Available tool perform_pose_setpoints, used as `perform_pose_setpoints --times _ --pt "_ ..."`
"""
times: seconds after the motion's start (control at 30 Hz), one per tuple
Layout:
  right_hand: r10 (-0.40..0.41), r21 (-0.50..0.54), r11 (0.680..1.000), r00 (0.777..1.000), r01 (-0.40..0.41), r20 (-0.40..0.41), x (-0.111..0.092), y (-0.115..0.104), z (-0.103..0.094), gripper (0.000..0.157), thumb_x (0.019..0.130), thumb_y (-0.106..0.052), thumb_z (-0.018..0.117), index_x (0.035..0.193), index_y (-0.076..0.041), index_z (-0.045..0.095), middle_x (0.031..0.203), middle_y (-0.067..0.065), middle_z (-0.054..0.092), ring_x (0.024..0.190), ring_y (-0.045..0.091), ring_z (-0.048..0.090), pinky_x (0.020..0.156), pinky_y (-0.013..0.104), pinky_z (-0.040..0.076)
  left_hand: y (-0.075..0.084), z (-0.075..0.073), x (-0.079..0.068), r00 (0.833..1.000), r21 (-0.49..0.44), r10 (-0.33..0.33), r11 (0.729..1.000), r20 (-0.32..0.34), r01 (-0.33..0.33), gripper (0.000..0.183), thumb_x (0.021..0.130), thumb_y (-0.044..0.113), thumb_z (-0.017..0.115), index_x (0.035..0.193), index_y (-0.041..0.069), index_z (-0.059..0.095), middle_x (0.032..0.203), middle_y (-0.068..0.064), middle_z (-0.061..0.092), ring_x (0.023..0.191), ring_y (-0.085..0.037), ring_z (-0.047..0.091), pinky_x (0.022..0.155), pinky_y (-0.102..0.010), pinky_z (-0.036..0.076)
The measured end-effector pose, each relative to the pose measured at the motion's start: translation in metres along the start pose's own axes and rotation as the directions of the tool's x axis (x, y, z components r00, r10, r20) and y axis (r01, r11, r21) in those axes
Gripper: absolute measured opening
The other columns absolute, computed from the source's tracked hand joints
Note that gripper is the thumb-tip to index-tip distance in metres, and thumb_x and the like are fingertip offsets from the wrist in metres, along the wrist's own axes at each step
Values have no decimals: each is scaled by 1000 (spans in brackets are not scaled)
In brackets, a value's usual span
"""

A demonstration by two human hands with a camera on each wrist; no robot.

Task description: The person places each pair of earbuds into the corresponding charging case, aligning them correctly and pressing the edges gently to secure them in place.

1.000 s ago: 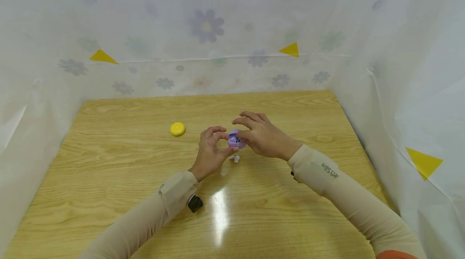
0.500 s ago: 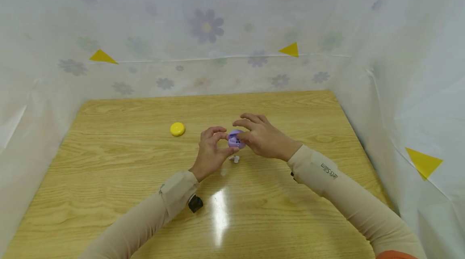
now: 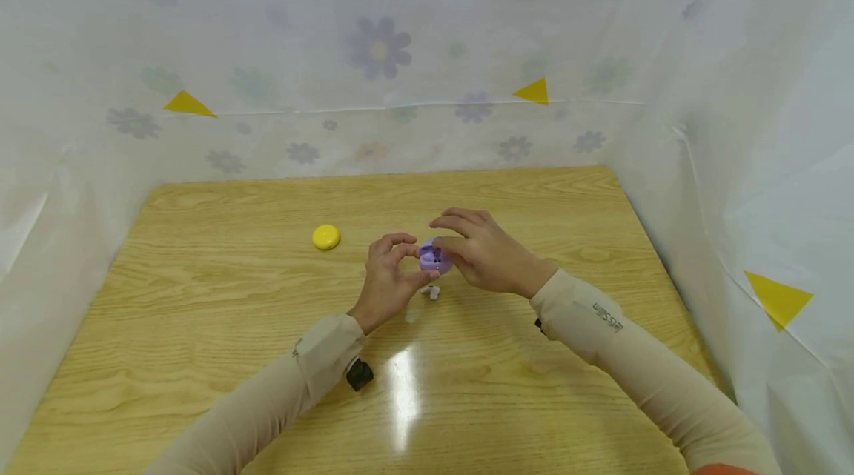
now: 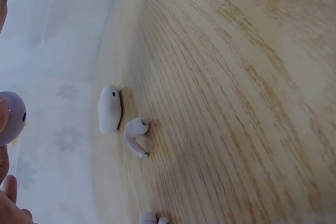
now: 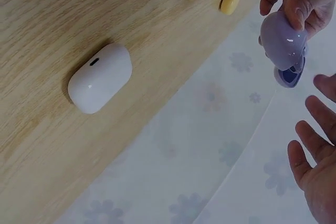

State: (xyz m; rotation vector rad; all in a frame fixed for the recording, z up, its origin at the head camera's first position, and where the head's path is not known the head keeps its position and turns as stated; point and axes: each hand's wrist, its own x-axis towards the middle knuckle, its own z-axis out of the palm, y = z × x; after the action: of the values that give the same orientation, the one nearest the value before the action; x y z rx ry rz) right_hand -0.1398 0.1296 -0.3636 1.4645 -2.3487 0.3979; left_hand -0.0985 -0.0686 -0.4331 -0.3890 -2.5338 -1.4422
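Observation:
My left hand (image 3: 392, 275) grips a rounded purple earbud case (image 3: 435, 260) between thumb and fingers, holding it above the table. The case's lid is raised, and dark spots show inside. My right hand (image 3: 490, 249) is at the case's right side, one finger over its opening. In the right wrist view, the visible right-hand fingers (image 5: 315, 135) are spread; whether one touches the case is unclear. Below lies a white earbud (image 3: 432, 292). A closed white earbud case (image 5: 100, 80) on the table shows in both wrist views, near another view of the earbud (image 4: 136, 136).
A round yellow case (image 3: 326, 237) lies on the wood-grain table (image 3: 220, 327), left of my hands. More white earbud parts (image 4: 149, 217) show at the left wrist view's lower edge. A flowered white sheet (image 3: 427, 52) with yellow triangles encloses the table's back and sides.
My right hand's finger over the purple case has shifted slightly, baring a little more of the inside. My left hand and the things on the table have stayed put.

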Motion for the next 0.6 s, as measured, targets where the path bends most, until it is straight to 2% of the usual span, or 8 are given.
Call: perform_pose_setpoints --times 0.1,0.17,0.27,0.33,0.43,0.6 --pt "12 12 1000 997 -11 -74 -1 3 -1 34 83 -1 64 117 -2 63 129 18 58 121 37 53 94 55 46 0 0 1 1000 8 10 1000 -7 -10 26 74 18 82 89 3 67 122 -19 56 123 -36 41 102 -55 33" --pt "46 14 999 997 -45 -62 -3 4 -3 45 82 -3 63 126 2 56 135 21 52 125 40 49 96 57 43 0 -1 1 1000 5 3 1000 -5 -3 27 74 19 81 89 3 66 122 -19 56 123 -36 41 103 -55 33" --pt "116 25 993 992 -117 49 -6 6 -3 60 83 -11 65 137 3 44 145 22 40 131 43 40 99 61 39 0 -1 2 1000 3 -20 1000 1 20 26 75 21 81 89 3 66 123 -16 56 123 -35 40 103 -54 32" --pt "162 39 985 978 -168 135 -9 6 1 66 85 -18 66 141 3 38 149 22 35 134 44 36 100 63 36 0 -2 2 999 4 -37 999 7 37 26 76 21 80 89 4 66 123 -14 56 124 -34 40 104 -54 32" --pt "195 50 977 961 -209 195 -13 6 9 71 87 -28 69 143 1 37 150 21 33 135 45 35 101 64 36 1 -3 2 998 7 -54 999 12 54 26 77 22 80 89 4 66 123 -12 56 125 -33 39 105 -54 31" --pt "165 45 984 979 -171 119 -17 7 24 71 83 -32 74 139 -1 44 146 22 40 131 43 41 98 61 40 1 -3 3 998 3 -58 998 16 58 27 76 22 80 90 3 67 124 -14 56 125 -34 39 105 -54 31"
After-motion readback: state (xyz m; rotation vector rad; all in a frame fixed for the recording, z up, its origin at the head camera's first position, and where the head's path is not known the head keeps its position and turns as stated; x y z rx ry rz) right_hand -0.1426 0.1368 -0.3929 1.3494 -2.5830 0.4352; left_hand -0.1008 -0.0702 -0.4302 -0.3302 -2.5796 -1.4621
